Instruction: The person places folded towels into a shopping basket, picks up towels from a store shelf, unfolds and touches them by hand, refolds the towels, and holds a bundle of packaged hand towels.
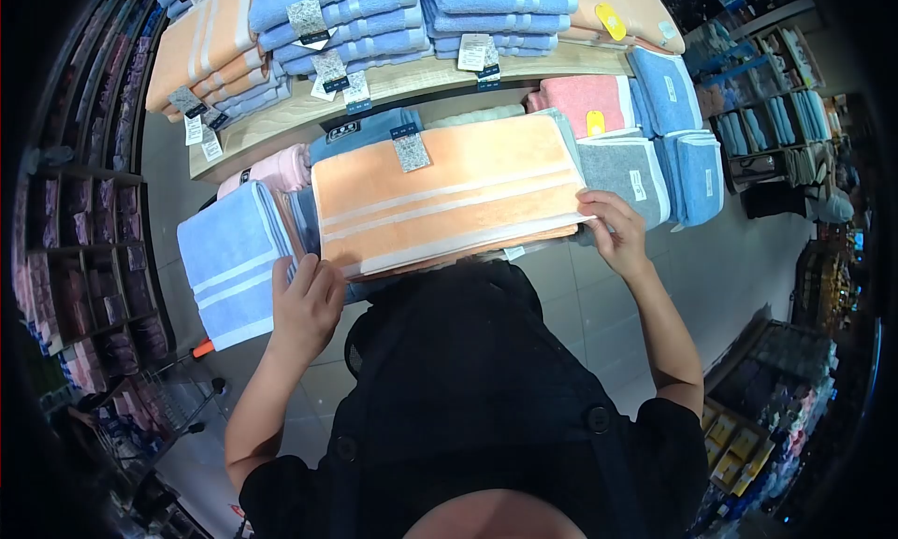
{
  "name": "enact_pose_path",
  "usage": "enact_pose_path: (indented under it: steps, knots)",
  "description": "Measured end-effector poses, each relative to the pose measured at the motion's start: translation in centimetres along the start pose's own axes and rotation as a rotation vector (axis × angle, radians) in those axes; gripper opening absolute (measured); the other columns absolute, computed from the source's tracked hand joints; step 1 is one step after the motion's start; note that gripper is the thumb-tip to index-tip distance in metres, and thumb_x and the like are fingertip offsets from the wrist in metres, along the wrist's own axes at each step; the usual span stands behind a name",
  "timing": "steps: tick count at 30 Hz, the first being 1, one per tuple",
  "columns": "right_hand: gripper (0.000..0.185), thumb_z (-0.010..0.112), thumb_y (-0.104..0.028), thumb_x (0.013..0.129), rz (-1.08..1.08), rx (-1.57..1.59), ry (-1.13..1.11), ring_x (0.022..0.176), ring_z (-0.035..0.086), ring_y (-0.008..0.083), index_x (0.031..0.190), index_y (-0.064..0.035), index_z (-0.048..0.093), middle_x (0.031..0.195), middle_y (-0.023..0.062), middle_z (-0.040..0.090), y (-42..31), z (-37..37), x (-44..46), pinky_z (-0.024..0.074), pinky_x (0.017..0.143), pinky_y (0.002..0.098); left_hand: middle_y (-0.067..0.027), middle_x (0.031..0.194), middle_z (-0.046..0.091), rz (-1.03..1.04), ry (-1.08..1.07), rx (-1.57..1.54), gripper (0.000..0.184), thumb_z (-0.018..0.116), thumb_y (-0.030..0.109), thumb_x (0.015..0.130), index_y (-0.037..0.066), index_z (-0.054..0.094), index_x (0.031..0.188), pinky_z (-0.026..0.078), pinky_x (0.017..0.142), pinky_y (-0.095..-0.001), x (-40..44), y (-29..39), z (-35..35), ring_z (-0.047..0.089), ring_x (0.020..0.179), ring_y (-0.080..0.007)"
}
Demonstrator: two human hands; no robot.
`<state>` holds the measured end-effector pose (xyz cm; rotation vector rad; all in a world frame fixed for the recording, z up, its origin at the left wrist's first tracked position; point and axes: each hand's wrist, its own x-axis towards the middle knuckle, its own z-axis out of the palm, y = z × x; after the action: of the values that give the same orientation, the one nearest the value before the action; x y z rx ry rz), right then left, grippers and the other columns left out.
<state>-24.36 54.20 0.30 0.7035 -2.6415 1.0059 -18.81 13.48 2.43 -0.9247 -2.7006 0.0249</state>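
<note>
A folded orange towel (458, 179) with pale stripes and a grey speckled tag lies flat on a stack in front of me. My left hand (307, 301) is at its near left corner, fingers bent against the edge. At the near right corner, my right hand (613, 223) pinches the towel's edge between thumb and fingers. A folded blue towel (229, 258) with white stripes lies just left of the orange one, beside my left hand. To the right of the orange towel is a grey towel (617, 174) with a white label.
A wooden shelf (374, 95) behind holds stacks of blue towels (337, 15) and orange towels (210, 39). Further blue towels (692, 174) are at the right. A cart (178, 399) stands at the lower left, and a cubby shelf (94, 249) lines the left side.
</note>
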Motion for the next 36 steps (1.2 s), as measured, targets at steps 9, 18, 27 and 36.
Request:
enact_pose_path:
  steps: [9,18,27,36]
  knots:
    - [0.029,0.066,-0.004,0.069,-0.127,-0.236,-0.137,0.098,0.056,0.026,0.098,-0.0067,0.06,0.102,0.0084,0.059,-0.8,1.1,-0.7,0.0386,0.092,0.0443,-0.0178,0.093,0.051,-0.144,-0.281,0.066,0.032,0.056,0.005,0.066,-0.002,0.056,0.097,0.037,0.086,-0.0509,-0.4,1.9,2.0,0.047,0.101,-0.0309]
    - [0.032,0.061,-0.006,0.073,-0.21,-0.321,-0.232,0.099,0.056,0.0237,0.105,-0.0102,0.059,0.101,0.0081,0.058,0.0,2.1,1.2,0.0353,0.096,0.0452,-0.0251,0.123,0.043,-0.16,-0.184,-0.077,0.047,0.05,0.009,0.08,-0.001,0.041,0.125,0.041,0.089,-0.0466,0.0,2.8,5.4,0.044,0.115,-0.0397]
    - [0.033,0.052,0.004,0.077,0.002,0.021,-0.135,0.101,0.057,0.0244,0.11,-0.0051,0.052,0.102,0.0125,0.06,-0.6,0.4,5.5,0.0404,0.092,0.0376,-0.0216,0.112,0.051,-0.16,-0.128,-0.09,0.031,0.051,0.007,0.081,0.0,0.047,0.11,0.045,0.082,-0.0406,1.1,2.3,4.1,0.051,0.106,-0.0346]
    - [0.035,0.041,-0.006,0.093,0.05,0.55,0.468,0.086,0.055,0.0107,0.127,-0.0018,0.033,0.098,0.0099,0.057,-5.6,-4.4,11.7,0.0462,0.075,0.0254,-0.0087,0.085,0.062,-0.764,0.333,-1.451,0.026,0.045,-0.005,0.076,-0.003,0.054,0.101,0.046,0.068,-0.0232,4.7,-5.3,-7.6,0.058,0.074,-0.0108]
